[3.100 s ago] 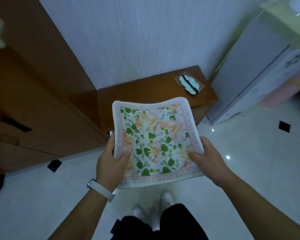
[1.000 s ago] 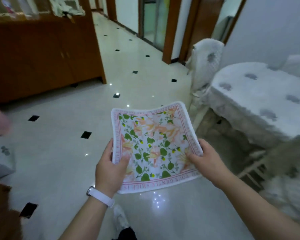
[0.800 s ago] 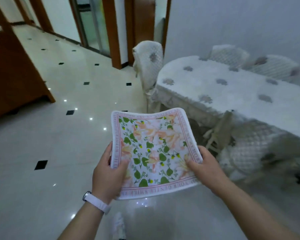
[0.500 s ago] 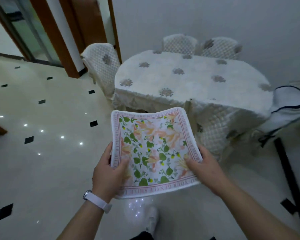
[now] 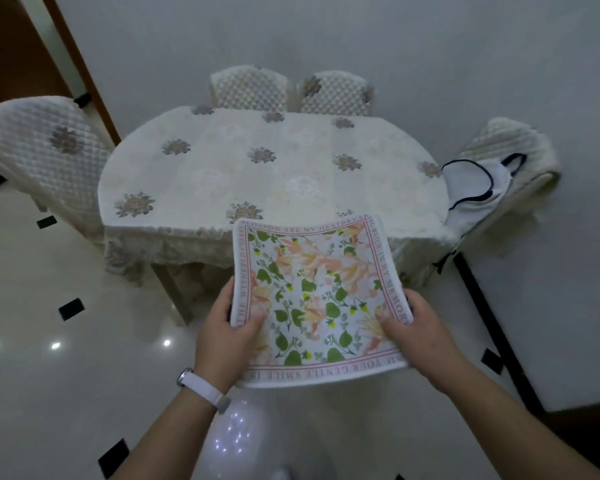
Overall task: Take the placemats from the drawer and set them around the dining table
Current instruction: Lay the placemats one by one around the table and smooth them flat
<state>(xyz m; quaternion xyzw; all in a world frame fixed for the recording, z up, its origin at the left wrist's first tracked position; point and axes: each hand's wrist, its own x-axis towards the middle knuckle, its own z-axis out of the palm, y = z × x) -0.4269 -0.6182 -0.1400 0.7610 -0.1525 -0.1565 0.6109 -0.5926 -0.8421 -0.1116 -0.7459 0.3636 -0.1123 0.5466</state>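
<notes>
I hold a stack of square floral placemats [image 5: 317, 296], white with green leaves, peach flowers and a pink lettered border, flat in front of me. My left hand [image 5: 227, 337] grips the left edge, thumb on top, and a white watch sits on that wrist. My right hand [image 5: 413, 336] grips the right edge. How many mats are in the stack is hidden. Straight ahead stands the dining table [image 5: 222, 174], oval, under a cream cloth with grey flower motifs. The mats' far edge overlaps the table's near edge in the picture.
Quilted cream chairs stand at the left [image 5: 45, 157], at the far side [image 5: 248, 88] [image 5: 335, 93] and at the right [image 5: 510, 157], the right one with a white bag [image 5: 475, 192] on it. Glossy white floor with black tiles [image 5: 71, 308] lies on my left; a wall [image 5: 548, 306] on my right.
The view has swung from the wooden cabinet across the hall to the dining table, which now lies straight ahead and closer. Both hands keep the same hold on the placemats.
</notes>
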